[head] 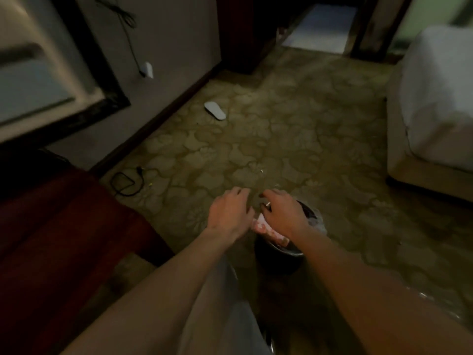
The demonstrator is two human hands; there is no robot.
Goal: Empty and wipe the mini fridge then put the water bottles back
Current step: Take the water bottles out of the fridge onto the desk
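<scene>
Hands (253, 213) over dark bin (279, 260)

No words, numbers, brands or signs can be read anywhere here. The picture is dark and blurry. The pink pack (266, 230) in the bin (279, 260) may have print on it, but it is too blurred to read.
</scene>
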